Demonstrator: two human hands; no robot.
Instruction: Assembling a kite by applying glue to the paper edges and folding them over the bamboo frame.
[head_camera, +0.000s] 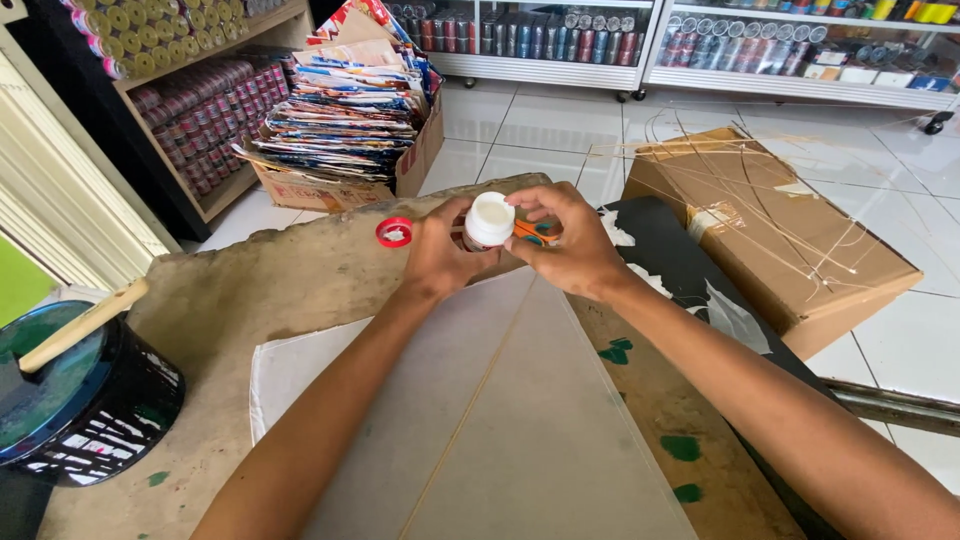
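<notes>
The left hand (437, 255) grips a small white glue jar (489, 220) from the side, and the fingers of the right hand (567, 245) close around its other side, above the near edge of the worn work board (280, 285). The jar is open; its red lid (394, 232) lies just beside it on the board. To work well, I think the jar must stay upright and be tipped slowly over the pale kite paper (500, 420), so the glue does not spill.
</notes>
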